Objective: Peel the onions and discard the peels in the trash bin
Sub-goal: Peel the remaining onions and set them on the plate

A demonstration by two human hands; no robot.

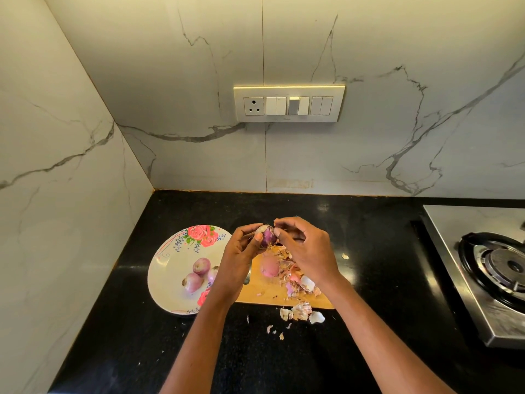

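Note:
My left hand (241, 251) grips a small purple onion (266, 236) above the wooden cutting board (264, 291). My right hand (306, 248) pinches at the onion's skin from the right. An unpeeled pink onion (269, 265) lies on the board beside a heap of peels (295, 275). Three onions (199, 273) rest on a floral white plate (170, 265) to the left; one is partly hidden by my left wrist. More peel scraps (301, 312) lie on the black counter in front of the board. No trash bin is in view.
The black counter (369, 237) meets marble walls at the back and left. A steel gas stove with a burner (497, 265) stands at the right. A switch panel (288, 105) is on the back wall. One peel scrap (345, 255) lies right of the board.

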